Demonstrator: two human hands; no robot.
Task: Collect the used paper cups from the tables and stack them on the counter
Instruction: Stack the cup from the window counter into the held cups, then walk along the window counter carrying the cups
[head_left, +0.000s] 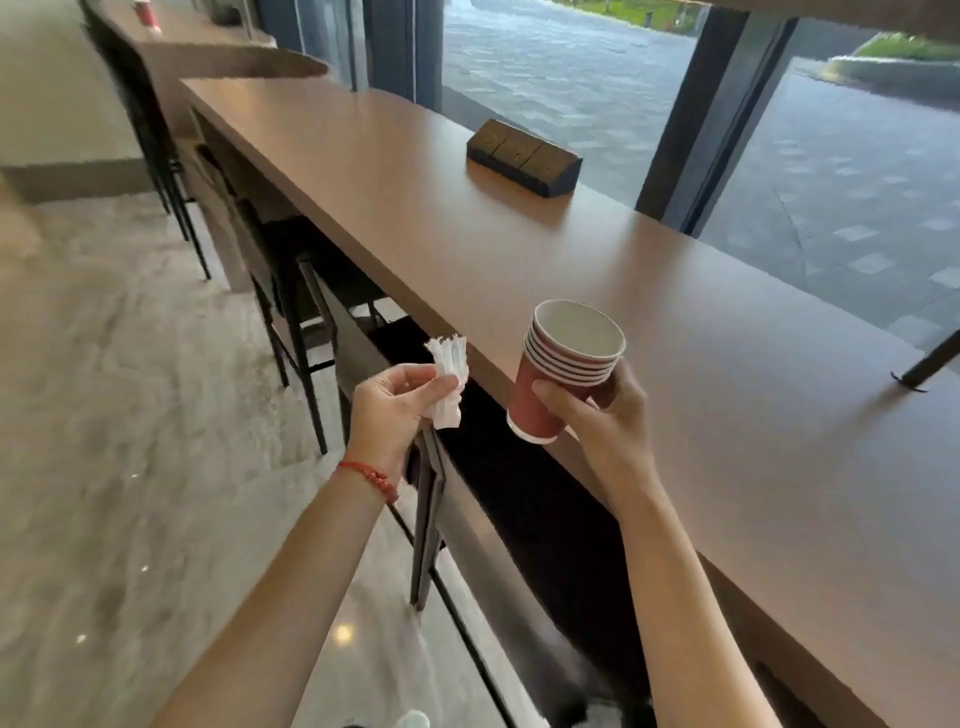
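Note:
My right hand (597, 415) grips a stack of several red paper cups (558, 364), nested and tilted, just above the near edge of the long brown window table (675, 322). My left hand (389, 410) pinches a crumpled white paper napkin (448, 379) beside the table edge, over the stools. Far off at the top left, one more red paper cup (144, 11) stands on another brown table (197, 36).
A black socket box (522, 163) sits on the window table near the glass. Dark bar stools (311, 312) are tucked under the table's near side. Pale stone floor (130, 415) opens to the left. A window with dark frames runs behind the table.

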